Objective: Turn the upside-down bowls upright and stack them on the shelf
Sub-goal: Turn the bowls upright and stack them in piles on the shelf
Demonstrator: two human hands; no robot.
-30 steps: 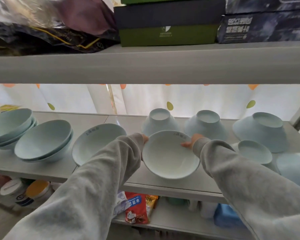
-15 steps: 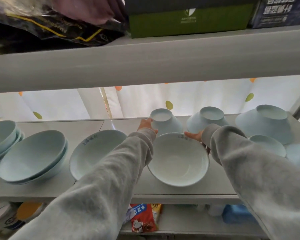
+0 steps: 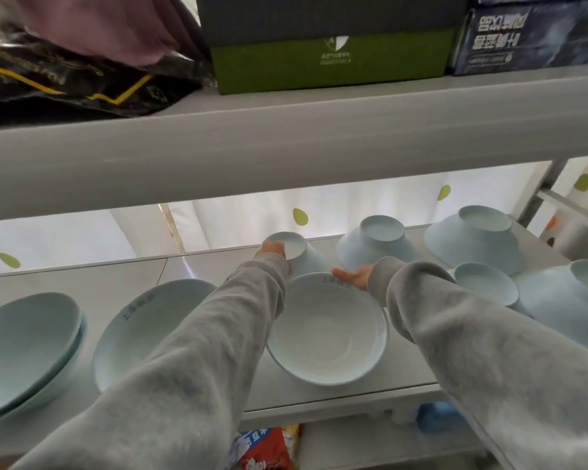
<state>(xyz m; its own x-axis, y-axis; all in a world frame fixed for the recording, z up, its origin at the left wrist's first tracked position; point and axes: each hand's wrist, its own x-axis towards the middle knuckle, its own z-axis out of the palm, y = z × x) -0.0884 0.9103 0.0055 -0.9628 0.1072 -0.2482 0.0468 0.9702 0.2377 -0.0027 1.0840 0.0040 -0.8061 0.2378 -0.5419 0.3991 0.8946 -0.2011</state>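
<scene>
A pale blue upside-down bowl (image 3: 301, 254) stands at the back of the grey shelf (image 3: 370, 385). My left hand (image 3: 273, 249) grips its raised foot from the left. My right hand (image 3: 352, 276) lies with straight fingers by the bowl's lower right side, just over the far rim of an upright bowl (image 3: 326, 334). That upright bowl sits on the shelf between my sleeves. More upside-down bowls stand to the right: one (image 3: 377, 245), a wide one (image 3: 472, 239), a small one (image 3: 486, 283) and another (image 3: 574, 296). Left of my arms are an upright bowl (image 3: 150, 317) and an upright stack (image 3: 24, 344).
The upper shelf's thick front beam (image 3: 286, 147) hangs low over the bowls and carries boxes (image 3: 333, 62) and a dark bag (image 3: 65, 79). A dotted white curtain (image 3: 252, 215) closes the back. Packets (image 3: 265, 449) lie on the shelf below.
Both hands have let go of the upright bowl, which now rests on the shelf. They reached back: the left onto the upside-down bowl's foot, the right toward its side.
</scene>
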